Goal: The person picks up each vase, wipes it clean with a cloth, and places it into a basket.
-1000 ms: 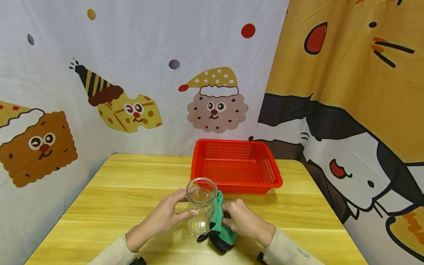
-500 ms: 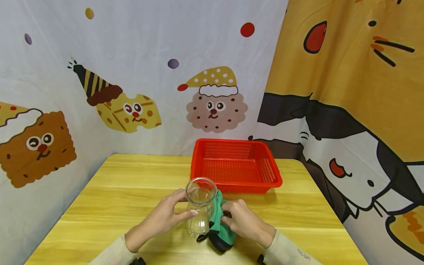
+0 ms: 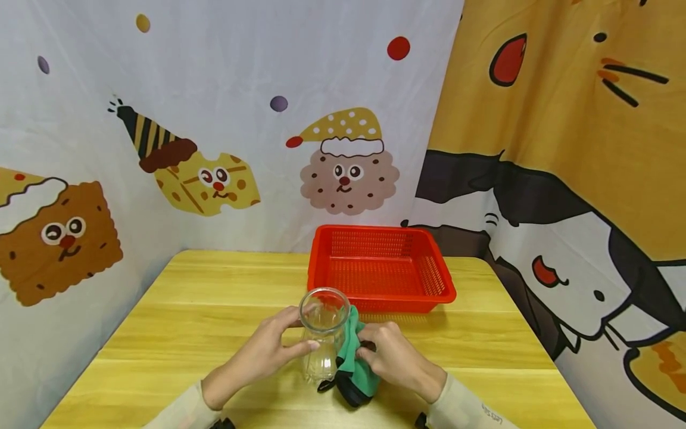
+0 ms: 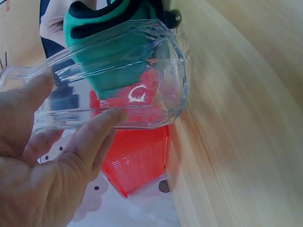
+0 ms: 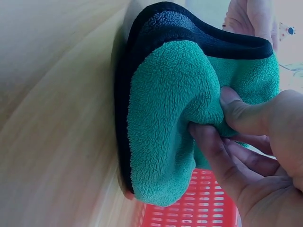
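I take the clear faceted glass jar (image 3: 323,333) as my landmark: it stands upright on the bench (image 3: 177,322), near the front edge and about midway across, mouth up. My left hand (image 3: 264,353) grips it from its left, thumb behind the neck and fingers curled across the front, which steadies it against any push from the other side. My right hand (image 3: 393,359) is on the jar's right, its fingertips (image 5: 211,137) pinching a bunched fold of green cloth with a dark border (image 3: 351,363); the cloth is pressed against the jar's right wall and droops to the bench just beside its base. In the left wrist view the green shows through the glass (image 4: 118,75). Behind the jar and a little to its right sits a red mesh basket (image 3: 382,269), apart from it. Cartoon-printed curtains (image 3: 214,119) hang well behind the jar.
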{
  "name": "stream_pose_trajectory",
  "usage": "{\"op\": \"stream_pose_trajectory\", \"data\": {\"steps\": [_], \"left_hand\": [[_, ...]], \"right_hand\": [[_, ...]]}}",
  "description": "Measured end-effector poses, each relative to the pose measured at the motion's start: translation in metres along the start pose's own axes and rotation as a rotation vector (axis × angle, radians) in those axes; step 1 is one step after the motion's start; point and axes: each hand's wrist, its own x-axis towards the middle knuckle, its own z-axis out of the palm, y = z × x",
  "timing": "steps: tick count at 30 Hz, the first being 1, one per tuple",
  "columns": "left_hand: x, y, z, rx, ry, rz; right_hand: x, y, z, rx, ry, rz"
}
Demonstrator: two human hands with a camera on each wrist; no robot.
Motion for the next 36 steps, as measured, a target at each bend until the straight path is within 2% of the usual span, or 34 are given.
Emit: {"op": "stream_pose_trajectory", "data": {"steps": [23,36], "left_hand": [[0.000,-0.003,0.001,-0.001,-0.001,-0.005],[0.000,-0.004,0.001,-0.005,-0.001,0.005]], "right_hand": [[0.006,-0.010,-0.008,0.092,0.100,-0.037],[0.015,-0.013,-0.013,0.069,0.221,-0.170]]}}
